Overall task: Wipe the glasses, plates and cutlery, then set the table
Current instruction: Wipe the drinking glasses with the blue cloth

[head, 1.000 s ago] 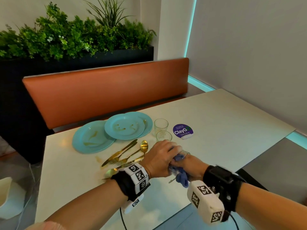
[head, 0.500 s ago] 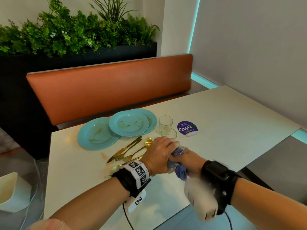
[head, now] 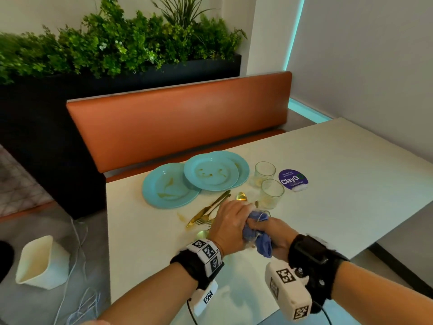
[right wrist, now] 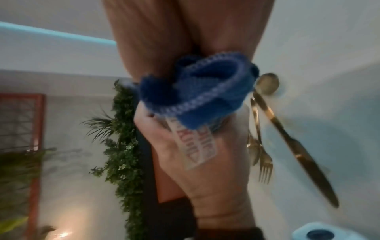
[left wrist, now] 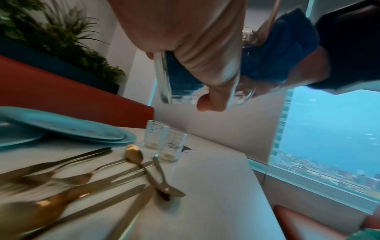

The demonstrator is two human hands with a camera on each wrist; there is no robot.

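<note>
My left hand (head: 230, 221) grips a clear glass (head: 263, 213) just above the table's near edge; in the left wrist view the glass (left wrist: 164, 79) shows under my thumb. My right hand (head: 273, 231) holds a blue cloth (head: 259, 233) pushed into that glass, and the cloth (right wrist: 195, 95) fills its mouth in the right wrist view. Three stained teal plates (head: 171, 187) overlap at the back left. Two more glasses (head: 271, 193) stand to their right. Gold cutlery (head: 208, 211) lies loose just beyond my left hand.
A purple ClayGo sticker (head: 293, 179) lies on the white table (head: 351, 184) right of the glasses. An orange bench (head: 178, 123) and a planter run behind. A white bin (head: 42, 263) and cables sit on the floor at left.
Both hands stay joined on the glass and cloth, and the right wrist has twisted against the glass. The head view has swung a little, so the table sits further right.
</note>
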